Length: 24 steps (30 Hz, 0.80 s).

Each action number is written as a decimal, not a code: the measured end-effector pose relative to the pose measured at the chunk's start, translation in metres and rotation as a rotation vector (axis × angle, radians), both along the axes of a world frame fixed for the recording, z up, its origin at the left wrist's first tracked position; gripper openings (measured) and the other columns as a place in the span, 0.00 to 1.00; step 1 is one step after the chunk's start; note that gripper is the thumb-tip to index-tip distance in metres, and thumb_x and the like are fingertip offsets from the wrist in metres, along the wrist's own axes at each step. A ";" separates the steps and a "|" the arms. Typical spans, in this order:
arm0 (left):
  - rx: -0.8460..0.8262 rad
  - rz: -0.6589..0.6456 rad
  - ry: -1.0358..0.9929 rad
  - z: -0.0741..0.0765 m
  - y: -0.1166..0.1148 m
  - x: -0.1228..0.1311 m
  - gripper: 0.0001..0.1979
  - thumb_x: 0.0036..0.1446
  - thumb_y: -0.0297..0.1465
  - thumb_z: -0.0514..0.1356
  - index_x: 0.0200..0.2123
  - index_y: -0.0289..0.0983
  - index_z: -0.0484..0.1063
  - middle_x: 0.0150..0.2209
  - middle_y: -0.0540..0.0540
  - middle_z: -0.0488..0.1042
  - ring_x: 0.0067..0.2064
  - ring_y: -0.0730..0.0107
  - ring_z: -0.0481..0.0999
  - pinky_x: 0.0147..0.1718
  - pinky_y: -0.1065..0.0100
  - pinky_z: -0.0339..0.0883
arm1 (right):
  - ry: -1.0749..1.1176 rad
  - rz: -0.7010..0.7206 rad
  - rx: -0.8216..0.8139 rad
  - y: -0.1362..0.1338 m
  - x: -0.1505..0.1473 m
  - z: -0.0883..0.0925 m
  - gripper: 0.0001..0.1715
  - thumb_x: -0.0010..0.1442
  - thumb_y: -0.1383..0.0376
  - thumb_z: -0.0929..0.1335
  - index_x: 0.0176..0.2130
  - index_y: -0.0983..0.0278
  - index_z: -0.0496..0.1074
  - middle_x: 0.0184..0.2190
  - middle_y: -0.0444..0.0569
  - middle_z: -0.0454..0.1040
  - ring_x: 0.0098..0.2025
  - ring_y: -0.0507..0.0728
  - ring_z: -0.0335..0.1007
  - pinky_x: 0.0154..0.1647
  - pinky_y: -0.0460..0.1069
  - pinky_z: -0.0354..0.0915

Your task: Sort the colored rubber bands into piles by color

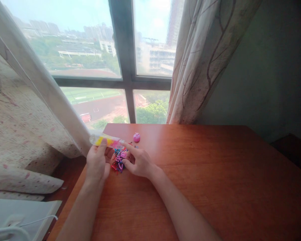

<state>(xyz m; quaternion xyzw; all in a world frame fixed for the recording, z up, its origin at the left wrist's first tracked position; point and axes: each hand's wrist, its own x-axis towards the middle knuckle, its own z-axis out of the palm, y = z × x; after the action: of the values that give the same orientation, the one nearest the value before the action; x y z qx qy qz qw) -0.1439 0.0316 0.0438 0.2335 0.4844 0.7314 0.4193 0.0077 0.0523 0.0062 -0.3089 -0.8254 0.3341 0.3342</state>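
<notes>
My left hand point(96, 163) is closed around a clear plastic bottle point(112, 142) lying nearly level, its thumb on top. Yellow and pink show in or on the bottle, and its narrow end points right. My right hand point(142, 162) has its index finger stretched to that narrow end, with the thumb apart and lower down. Under and between both hands, a heap of small coloured elastic bands point(119, 160), pink, red, blue and black, lies on the table. A round pink cap point(136, 137), shaped like a small fruit, sits just beyond my right hand.
The brown wooden table point(190, 174) reaches up to a window with a dark frame point(127, 80). Patterned curtains point(195, 67) hang on both sides. At the lower left, a white surface point(27, 214) with a white cable stands beside the table's left edge.
</notes>
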 end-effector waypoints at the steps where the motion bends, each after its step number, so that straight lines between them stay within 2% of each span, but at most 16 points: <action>1: -0.011 -0.023 -0.008 -0.001 0.000 0.000 0.21 0.42 0.40 0.73 0.34 0.36 0.70 0.28 0.54 0.74 0.24 0.80 0.72 0.22 0.79 0.67 | -0.017 0.020 0.002 0.001 -0.001 0.001 0.40 0.59 0.67 0.68 0.67 0.56 0.55 0.28 0.37 0.71 0.26 0.51 0.65 0.32 0.44 0.60; 3: -0.026 -0.073 -0.007 -0.004 0.001 -0.001 0.22 0.41 0.40 0.73 0.35 0.35 0.70 0.29 0.53 0.75 0.25 0.80 0.73 0.23 0.80 0.67 | -0.060 0.032 0.028 0.004 -0.004 0.001 0.38 0.58 0.67 0.69 0.65 0.58 0.58 0.27 0.38 0.72 0.27 0.51 0.66 0.30 0.44 0.59; 6: -0.032 -0.148 0.025 -0.008 0.001 -0.002 0.23 0.42 0.40 0.73 0.37 0.35 0.71 0.31 0.51 0.76 0.27 0.77 0.75 0.25 0.78 0.70 | -0.132 0.012 0.057 0.008 -0.008 0.002 0.26 0.58 0.65 0.69 0.56 0.61 0.68 0.26 0.41 0.72 0.26 0.53 0.67 0.29 0.45 0.59; 8: -0.033 -0.186 0.054 -0.009 0.000 -0.001 0.23 0.42 0.40 0.73 0.38 0.35 0.71 0.31 0.50 0.76 0.29 0.74 0.77 0.26 0.76 0.71 | -0.153 0.015 0.043 0.009 -0.010 0.003 0.22 0.58 0.64 0.69 0.53 0.61 0.71 0.25 0.42 0.73 0.26 0.53 0.67 0.29 0.45 0.59; 13: -0.029 -0.204 0.109 -0.007 -0.002 0.000 0.24 0.40 0.38 0.74 0.38 0.36 0.71 0.32 0.50 0.77 0.34 0.67 0.79 0.31 0.71 0.74 | -0.121 0.040 -0.058 0.008 -0.009 0.007 0.36 0.58 0.67 0.69 0.64 0.57 0.61 0.22 0.38 0.70 0.23 0.52 0.64 0.27 0.44 0.58; 17: -0.009 -0.167 0.126 -0.007 0.000 0.001 0.23 0.40 0.39 0.74 0.37 0.36 0.71 0.31 0.48 0.77 0.36 0.64 0.80 0.32 0.69 0.75 | -0.054 0.037 -0.132 0.006 -0.012 0.007 0.35 0.59 0.69 0.68 0.64 0.58 0.61 0.20 0.36 0.64 0.22 0.51 0.61 0.24 0.44 0.56; 21: 0.023 -0.077 0.131 -0.008 0.002 -0.002 0.24 0.40 0.40 0.74 0.38 0.35 0.72 0.33 0.48 0.77 0.35 0.66 0.80 0.33 0.70 0.74 | 0.129 0.140 -0.357 0.003 -0.017 0.001 0.33 0.63 0.67 0.66 0.65 0.57 0.58 0.18 0.34 0.61 0.18 0.48 0.57 0.20 0.42 0.52; 24: 0.032 -0.017 0.136 -0.008 0.002 -0.004 0.24 0.40 0.39 0.74 0.38 0.36 0.72 0.34 0.50 0.77 0.33 0.71 0.79 0.32 0.72 0.73 | 0.262 0.240 -0.562 0.003 -0.018 -0.003 0.27 0.68 0.62 0.61 0.65 0.58 0.57 0.18 0.34 0.65 0.16 0.47 0.57 0.18 0.41 0.53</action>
<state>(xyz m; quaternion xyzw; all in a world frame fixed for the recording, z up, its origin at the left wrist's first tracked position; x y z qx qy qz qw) -0.1475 0.0336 0.0361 0.2936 0.4978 0.7179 0.3880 -0.0106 0.0558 0.0032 -0.2439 -0.6813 0.6228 0.2974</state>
